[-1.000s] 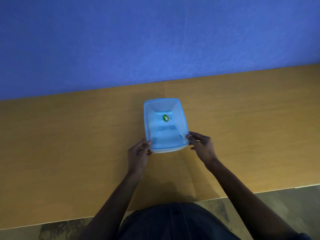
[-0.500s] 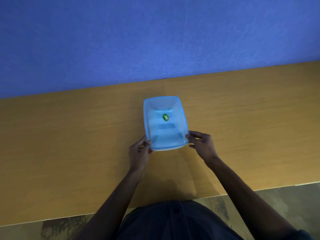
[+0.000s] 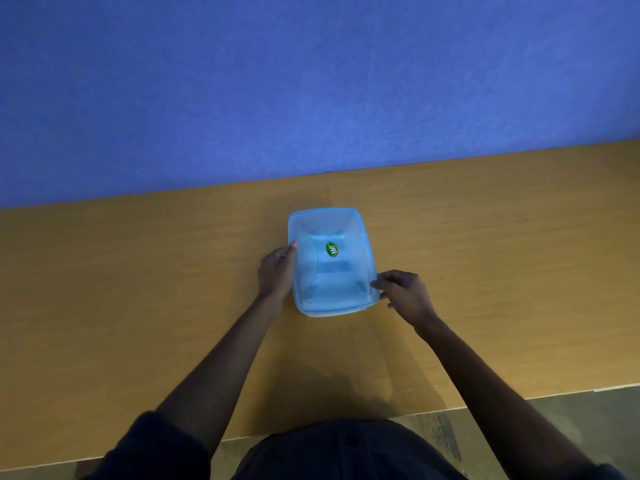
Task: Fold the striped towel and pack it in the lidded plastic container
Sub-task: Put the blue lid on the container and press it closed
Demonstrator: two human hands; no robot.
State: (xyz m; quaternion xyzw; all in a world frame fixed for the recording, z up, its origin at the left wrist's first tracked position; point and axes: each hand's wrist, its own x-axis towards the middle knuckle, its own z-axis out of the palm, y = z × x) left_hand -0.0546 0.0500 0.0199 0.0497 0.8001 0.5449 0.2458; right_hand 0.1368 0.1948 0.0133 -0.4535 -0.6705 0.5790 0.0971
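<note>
Left hand (image 3: 277,274) braces the container (image 3: 330,263) on its left side; right hand (image 3: 403,294) pinches the lid's (image 3: 372,268) near-right corner. Striped towel not in view (location unknown). Risk: uneven prying skids the container across the table (image 3: 138,289).

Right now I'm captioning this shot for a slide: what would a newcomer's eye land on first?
The pale blue lidded plastic container at the middle of the bare wooden table, with a green sticker on its lid. Then the two hands at its sides: the left hand against the left edge, the right hand pinching the near right corner.
</note>
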